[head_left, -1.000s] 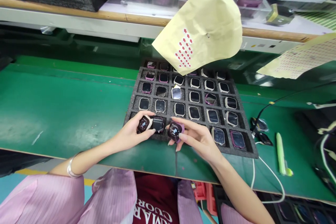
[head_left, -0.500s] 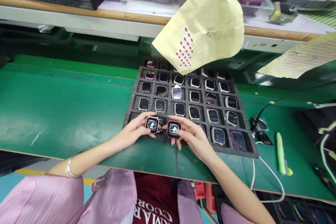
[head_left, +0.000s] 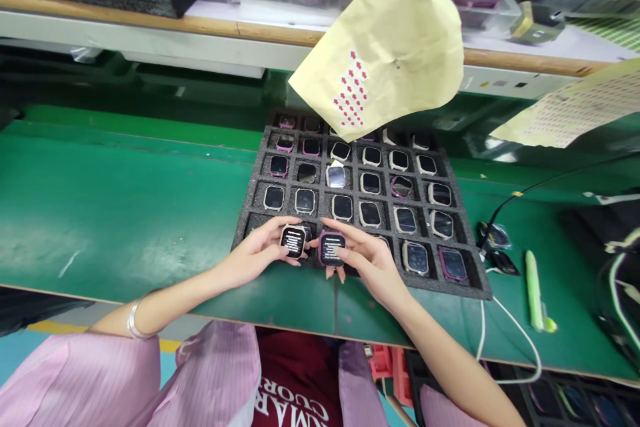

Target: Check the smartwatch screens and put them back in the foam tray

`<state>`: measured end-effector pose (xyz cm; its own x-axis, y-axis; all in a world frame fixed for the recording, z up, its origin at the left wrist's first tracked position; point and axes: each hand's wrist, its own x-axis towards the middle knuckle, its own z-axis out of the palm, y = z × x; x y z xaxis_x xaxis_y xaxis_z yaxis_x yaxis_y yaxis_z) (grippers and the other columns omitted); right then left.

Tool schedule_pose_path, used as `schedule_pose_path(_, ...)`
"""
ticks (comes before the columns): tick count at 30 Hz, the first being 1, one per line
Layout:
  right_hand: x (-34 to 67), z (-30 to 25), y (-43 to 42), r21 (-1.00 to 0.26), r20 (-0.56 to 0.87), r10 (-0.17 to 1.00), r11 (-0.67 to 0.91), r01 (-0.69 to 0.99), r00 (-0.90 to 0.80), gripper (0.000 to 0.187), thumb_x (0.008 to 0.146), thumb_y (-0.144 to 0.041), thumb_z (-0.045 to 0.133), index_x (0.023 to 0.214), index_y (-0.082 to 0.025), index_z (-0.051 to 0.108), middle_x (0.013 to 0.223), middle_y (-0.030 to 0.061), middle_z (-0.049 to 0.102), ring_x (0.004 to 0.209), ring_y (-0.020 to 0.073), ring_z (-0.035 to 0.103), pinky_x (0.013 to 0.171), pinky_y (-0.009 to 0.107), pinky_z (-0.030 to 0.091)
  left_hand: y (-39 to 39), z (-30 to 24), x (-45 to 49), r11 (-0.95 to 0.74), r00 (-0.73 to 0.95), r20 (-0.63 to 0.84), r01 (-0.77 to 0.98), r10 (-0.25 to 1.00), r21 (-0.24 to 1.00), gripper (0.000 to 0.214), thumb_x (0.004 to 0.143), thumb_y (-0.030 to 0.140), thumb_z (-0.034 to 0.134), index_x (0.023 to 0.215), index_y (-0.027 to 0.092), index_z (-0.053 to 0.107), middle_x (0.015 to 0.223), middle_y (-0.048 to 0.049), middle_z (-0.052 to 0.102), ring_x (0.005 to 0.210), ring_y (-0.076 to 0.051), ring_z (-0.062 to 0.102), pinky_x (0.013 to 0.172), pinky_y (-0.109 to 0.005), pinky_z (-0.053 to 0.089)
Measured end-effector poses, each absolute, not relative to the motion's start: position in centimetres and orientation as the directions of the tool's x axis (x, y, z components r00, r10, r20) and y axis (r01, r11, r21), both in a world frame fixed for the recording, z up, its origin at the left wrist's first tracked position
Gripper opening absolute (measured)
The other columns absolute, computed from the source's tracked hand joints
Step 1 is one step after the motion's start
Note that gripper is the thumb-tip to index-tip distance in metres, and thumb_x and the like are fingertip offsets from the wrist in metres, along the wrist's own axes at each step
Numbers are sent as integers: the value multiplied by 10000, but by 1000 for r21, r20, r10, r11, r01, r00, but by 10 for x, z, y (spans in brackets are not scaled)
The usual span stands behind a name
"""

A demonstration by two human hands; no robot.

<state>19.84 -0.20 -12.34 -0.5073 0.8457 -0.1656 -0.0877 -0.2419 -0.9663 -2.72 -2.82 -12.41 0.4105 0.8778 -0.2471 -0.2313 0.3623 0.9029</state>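
Between the fingers and thumb of my left hand [head_left: 263,250] is a light-framed smartwatch [head_left: 293,241], its lit screen showing lines of white text. My right hand [head_left: 367,257] grips a purple smartwatch [head_left: 331,247] with a similar text list, its thumb lying on the glass. Both watches are held side by side, a small gap apart, over the front row of a black foam tray [head_left: 255,195]. Many compartments of the tray hold strapless watches with dark screens, some silver or beige, some purple. My hands hide part of the front row.
A yellow sheet with red arrow stickers [head_left: 385,47] hangs from the shelf over the tray's back edge. Right of the tray lie a black cable, white cables, and a light green pen-like object [head_left: 534,290] on the green table [head_left: 125,213]. Red bins [head_left: 400,373] stand below the front edge.
Both watch screens have switched from a watch-face picture to lists of white text. My hands have barely moved, and each still holds its watch.
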Motion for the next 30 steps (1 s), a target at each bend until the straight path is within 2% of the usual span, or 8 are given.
schedule_pose_path(8,198,-121,-3,-982,-163,860,-187,-2,-484,455,855,-275,681,1285,-190,560,977,94,719,533,139,638,432,228,456,-28,-125,-26,348,413,-227,-245,882,905,397,849,159,561,1235,182,470,1078,-81,643,958,-195,649,852,-378,560)
schedule_pose_path(12,200,-121,-3,-984,-139,847,-176,-25,-513,434,903,-341,613,1304,-191,541,1038,107,705,558,147,647,432,233,449,-28,-125,-25,345,402,-224,-261,888,901,363,846,225,619,1186,179,499,1060,-90,658,978,-214,647,804,-362,575)
schedule_pose_path(16,203,-120,-2,-988,-124,856,-153,-17,-502,424,932,-389,557,1299,-177,543,1005,107,709,559,151,644,419,229,431,-28,-125,-24,343,379,-236,-244,895,907,352,847,274,641,1155,166,509,999,-80,669,889,-195,667,744,-338,587)
schedule_pose_path(21,204,-120,-1,-992,-125,852,-121,41,-509,363,953,-372,520,1266,-194,568,940,78,707,554,140,641,427,215,427,-28,-122,-24,336,368,-234,-244,900,910,327,851,279,640,1122,150,510,945,-73,679,835,-188,683,695,-305,591)
schedule_pose_path(26,206,-115,1,-993,-114,838,-76,93,-534,313,963,-348,486,1224,-215,596,960,69,696,556,129,624,429,213,431,-27,-122,-25,327,353,-230,-245,907,913,325,838,287,657,1100,151,522,928,-71,683,814,-192,686,666,-296,590)
schedule_pose_path(28,209,-113,1,-992,-115,823,-60,115,-557,332,934,-328,539,1250,-230,572,972,63,686,604,138,628,471,220,466,-27,-121,-25,324,352,-225,-254,909,911,324,837,284,657,1100,152,522,921,-70,685,815,-191,685,671,-298,589)
schedule_pose_path(30,212,-113,1,-988,-121,800,-38,151,-588,461,877,-287,624,1320,-247,502,1026,63,669,705,162,643,576,252,523,-27,-121,-26,322,355,-220,-262,909,910,320,841,286,650,1100,151,521,923,-76,686,815,-194,685,673,-304,589)
